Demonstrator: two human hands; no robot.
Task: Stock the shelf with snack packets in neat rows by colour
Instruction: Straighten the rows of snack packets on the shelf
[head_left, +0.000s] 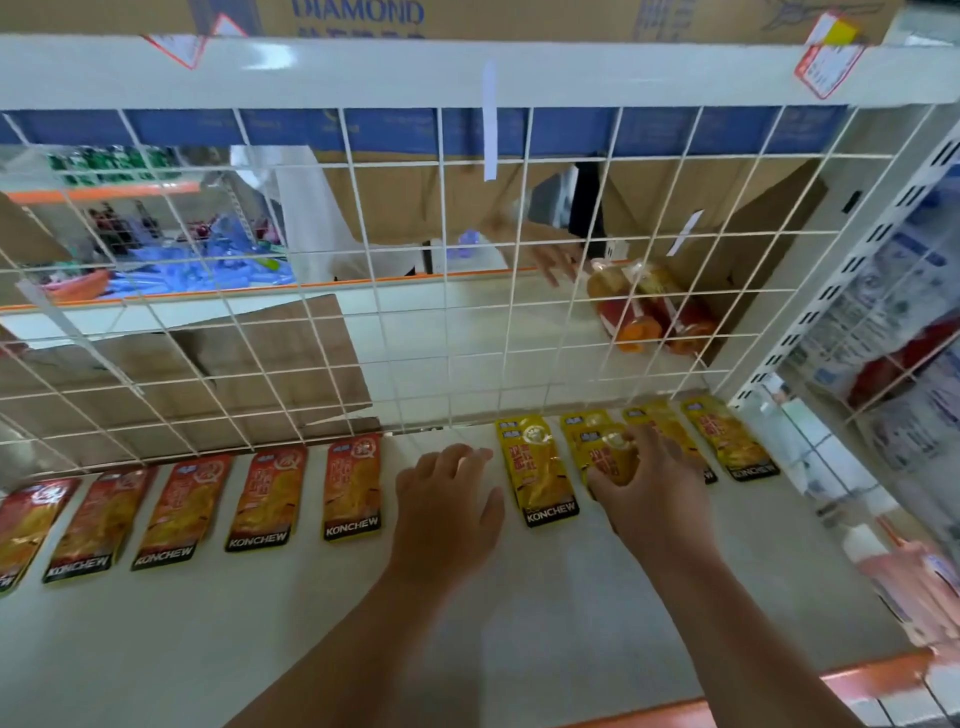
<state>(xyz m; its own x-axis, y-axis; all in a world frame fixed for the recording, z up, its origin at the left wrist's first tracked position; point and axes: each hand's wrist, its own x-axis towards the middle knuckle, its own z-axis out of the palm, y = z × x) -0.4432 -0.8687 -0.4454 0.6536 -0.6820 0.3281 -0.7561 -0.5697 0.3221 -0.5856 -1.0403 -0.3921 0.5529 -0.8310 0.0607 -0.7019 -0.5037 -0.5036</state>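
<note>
On the white shelf (363, 613), several orange-red KONCHEW packets (262, 500) lie in a row along the wire back on the left. Yellow KONCHEW packets (539, 470) lie in a row on the right. My right hand (652, 491) grips a yellow packet (605, 452) over the second place in the yellow row, above another yellow packet. My left hand (447, 506) rests palm down on the bare shelf in the gap between the two rows, fingers relaxed, holding nothing.
A white wire grid (395, 291) backs the shelf. Behind it are cardboard boxes (218, 374), orange-capped bottles (644, 312) and another person's hand (553, 260). A perforated upright (831, 291) and more goods stand at the right. The orange shelf edge (727, 701) runs along the front.
</note>
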